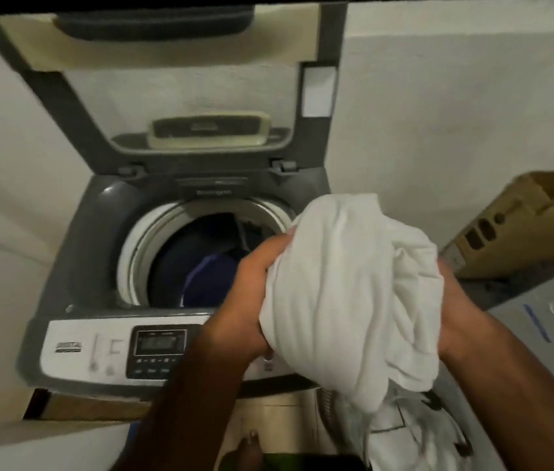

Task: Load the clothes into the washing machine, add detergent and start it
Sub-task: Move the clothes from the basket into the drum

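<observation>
A grey top-loading washing machine [75, 253] stands in front of me with its lid [180, 83] raised against the wall. Dark and blue clothes [207, 277] lie inside its drum. I hold a bunched white garment [353, 283] above the machine's right front corner, over the control panel [156, 348]. My left hand [251, 287] grips its left side and my right hand [455, 321] grips its right side. More white cloth [414, 433] hangs or lies below the bundle at the lower right.
A brown cardboard box [520, 226] rests at the right on a grey appliance [547, 321]. White walls lie behind and to the left. A foot [248, 450] shows on the floor at the bottom edge.
</observation>
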A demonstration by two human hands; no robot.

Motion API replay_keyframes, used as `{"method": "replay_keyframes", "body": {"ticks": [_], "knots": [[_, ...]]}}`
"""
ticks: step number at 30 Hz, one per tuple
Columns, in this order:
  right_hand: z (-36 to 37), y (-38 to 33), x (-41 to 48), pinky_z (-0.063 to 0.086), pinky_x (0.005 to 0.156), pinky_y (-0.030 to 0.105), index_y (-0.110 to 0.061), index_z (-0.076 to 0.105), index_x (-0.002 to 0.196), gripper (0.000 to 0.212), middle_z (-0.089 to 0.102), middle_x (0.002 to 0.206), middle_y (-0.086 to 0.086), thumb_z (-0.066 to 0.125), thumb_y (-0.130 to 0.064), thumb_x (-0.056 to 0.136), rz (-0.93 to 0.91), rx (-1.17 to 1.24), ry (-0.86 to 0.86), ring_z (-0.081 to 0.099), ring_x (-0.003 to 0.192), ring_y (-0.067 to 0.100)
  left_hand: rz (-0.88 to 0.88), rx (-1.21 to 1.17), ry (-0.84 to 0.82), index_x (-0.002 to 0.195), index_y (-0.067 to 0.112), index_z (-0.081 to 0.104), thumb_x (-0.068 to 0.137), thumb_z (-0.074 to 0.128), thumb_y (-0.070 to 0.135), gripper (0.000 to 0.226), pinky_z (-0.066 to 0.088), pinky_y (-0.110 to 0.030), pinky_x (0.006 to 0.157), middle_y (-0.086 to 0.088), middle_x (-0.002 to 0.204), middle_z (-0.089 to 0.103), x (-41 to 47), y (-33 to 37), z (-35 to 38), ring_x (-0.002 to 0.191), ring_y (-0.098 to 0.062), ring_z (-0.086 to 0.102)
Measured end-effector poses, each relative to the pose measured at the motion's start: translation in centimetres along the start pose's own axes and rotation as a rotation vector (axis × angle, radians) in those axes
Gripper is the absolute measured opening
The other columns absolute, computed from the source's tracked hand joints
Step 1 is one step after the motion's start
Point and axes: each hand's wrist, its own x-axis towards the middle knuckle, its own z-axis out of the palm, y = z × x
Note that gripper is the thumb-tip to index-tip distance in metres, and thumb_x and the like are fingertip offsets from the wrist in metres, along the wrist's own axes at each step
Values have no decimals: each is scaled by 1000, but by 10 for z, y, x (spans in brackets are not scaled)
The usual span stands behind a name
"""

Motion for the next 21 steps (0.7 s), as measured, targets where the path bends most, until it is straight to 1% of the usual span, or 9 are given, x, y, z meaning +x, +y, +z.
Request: {"method": "replay_keyframes", "body": {"ticks": [2, 4, 5, 7, 10, 13, 15, 18, 21], "knots": [[37, 15, 9, 50, 42, 19, -16, 66, 41, 70, 58, 42, 1, 34, -24, 103, 54, 36, -140, 61, 38, 14, 75, 18, 79, 85, 28, 82, 87, 64, 39, 21, 60, -31, 63, 0, 86, 79, -1, 20, -34, 79, -19, 77], [71, 29, 19, 55, 51, 26, -14, 73, 52, 41, 65, 54, 8, 54, -27, 86, 90, -48, -173, 67, 49, 21, 83, -13, 164, 76, 28, 82, 88, 65, 33, 22, 61, -35, 72, -2, 83, 77, 2, 39, -63, 82, -22, 75], [86, 36, 20, 57, 57, 30, -12, 76, 61, 27, 69, 63, 10, 62, -28, 78, 116, -77, -179, 69, 56, 25, 89, -18, 188, 70, 27, 81, 86, 66, 31, 22, 61, -34, 71, -2, 79, 76, 1, 48, -76, 79, -22, 75], [109, 50, 31, 58, 65, 34, -10, 76, 74, 20, 70, 73, 13, 65, -25, 81, 162, -145, -146, 70, 66, 29, 85, -80, 185, 63, 24, 80, 81, 67, 29, 23, 59, -28, 57, -1, 70, 74, -1, 60, -101, 63, -18, 73], [134, 66, 50, 54, 48, 26, -11, 73, 52, 55, 67, 55, 8, 49, -25, 100, 163, -124, -130, 67, 47, 21, 17, -130, 201, 70, 19, 82, 73, 71, 34, 19, 58, -28, 62, -4, 77, 75, 1, 76, -128, 64, -21, 73], [154, 71, 62, 52, 43, 24, -12, 72, 46, 62, 65, 50, 6, 45, -21, 101, 175, -72, -141, 65, 42, 19, -6, -160, 228, 62, 17, 81, 86, 60, 34, 36, 57, -27, 53, -5, 72, 76, 21, 90, -149, 58, -22, 73], [159, 76, 73, 56, 49, 29, -8, 76, 54, 50, 70, 59, 9, 49, -19, 95, 181, -57, -94, 69, 50, 23, -25, -180, 253, 65, 13, 81, 88, 59, 29, 36, 57, -31, 52, -8, 74, 77, 33, 96, -158, 60, -25, 74], [162, 85, 88, 60, 71, 40, -3, 81, 78, 29, 75, 83, 15, 57, -19, 85, 243, -26, -39, 74, 73, 32, -82, -192, 291, 83, 9, 83, 87, 61, 28, 29, 60, -37, 61, -13, 94, 78, 50, 99, -171, 74, -32, 76], [159, 98, 107, 50, 94, 54, -1, 75, 110, 39, 74, 105, 20, 48, -21, 88, 253, -100, 55, 69, 96, 40, -170, -141, 376, 101, 9, 79, 93, 53, 36, 38, 58, -39, 72, -17, 102, 77, 70, 90, -183, 89, -37, 72]]}}
